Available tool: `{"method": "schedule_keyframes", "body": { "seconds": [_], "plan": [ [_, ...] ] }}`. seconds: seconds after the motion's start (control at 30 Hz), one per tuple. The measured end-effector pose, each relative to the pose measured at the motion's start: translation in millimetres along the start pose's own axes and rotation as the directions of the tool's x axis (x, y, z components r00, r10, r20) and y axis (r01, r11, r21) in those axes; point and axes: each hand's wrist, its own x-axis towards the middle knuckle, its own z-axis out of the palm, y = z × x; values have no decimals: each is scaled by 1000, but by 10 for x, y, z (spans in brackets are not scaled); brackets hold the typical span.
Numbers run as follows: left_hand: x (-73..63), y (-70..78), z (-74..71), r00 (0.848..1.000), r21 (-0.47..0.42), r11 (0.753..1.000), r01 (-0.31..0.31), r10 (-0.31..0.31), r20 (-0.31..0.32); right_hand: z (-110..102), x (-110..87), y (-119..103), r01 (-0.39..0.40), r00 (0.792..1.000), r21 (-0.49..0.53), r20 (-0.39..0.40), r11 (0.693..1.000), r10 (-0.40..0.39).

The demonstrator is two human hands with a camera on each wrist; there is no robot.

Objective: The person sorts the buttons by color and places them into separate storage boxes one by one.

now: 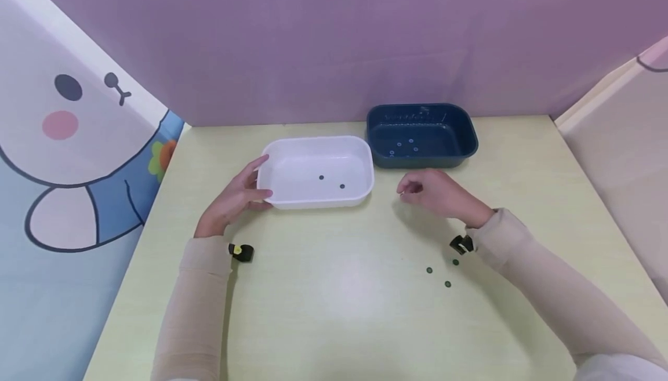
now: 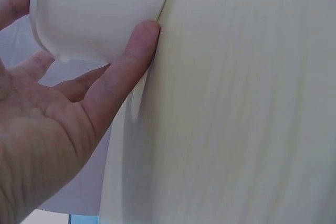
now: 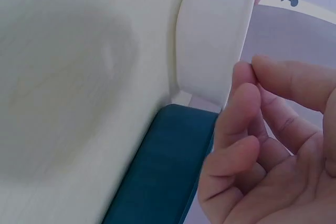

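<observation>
A white plastic tray (image 1: 313, 200) stands on the table with two small dark green buttons (image 1: 321, 177) in it. My left hand (image 1: 237, 198) grips its left end, thumb at the near corner and fingers spread along the side; the left wrist view shows the thumb (image 2: 142, 43) against the tray wall. Above the table, in front of the dark blue tray (image 1: 425, 162), is my right hand (image 1: 433, 192). Its thumb and index finger pinch together, and a tiny pale edge shows at the tips, seemingly a button. The right wrist view hides the piece between the fingertips (image 3: 244, 72).
Several buttons (image 1: 410, 141) lie inside the dark blue tray, which stands behind and right of the white one. Three green buttons (image 1: 447, 284) are on the table (image 1: 334, 323) near my right forearm. A purple partition (image 1: 334, 44) rises behind the trays.
</observation>
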Motion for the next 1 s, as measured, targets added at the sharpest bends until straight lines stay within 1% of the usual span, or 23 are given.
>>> {"method": "schedule_keyframes", "body": {
  "seconds": [0.1,0.23,0.33,0.5,0.73,0.87,1.0],
  "plan": [
    [2,16,-7,1000,0,1000,-3,3,0,-1,59,-66,3,999,25,-36,1000,-2],
    [7,37,-13,1000,1,1000,-5,5,-6,5,156,-150,35,994,70,-108,997,-28],
    [4,39,-12,1000,-3,1000,-6,6,-4,29,231,-209,54,990,112,-135,992,-38],
    [-17,0,-3,1000,-10,1000,-2,2,4,110,353,-286,54,992,171,-120,984,-34],
    [-69,-30,17,1000,0,1000,-8,8,2,236,514,-385,65,991,212,-125,975,-39],
    [-64,-32,8,1000,2,1000,-18,18,5,277,601,-416,77,989,232,-139,970,-46],
    [-59,-20,-2,1000,2,1000,-25,25,4,297,677,-444,84,989,280,-138,956,-47]
  ]
}}
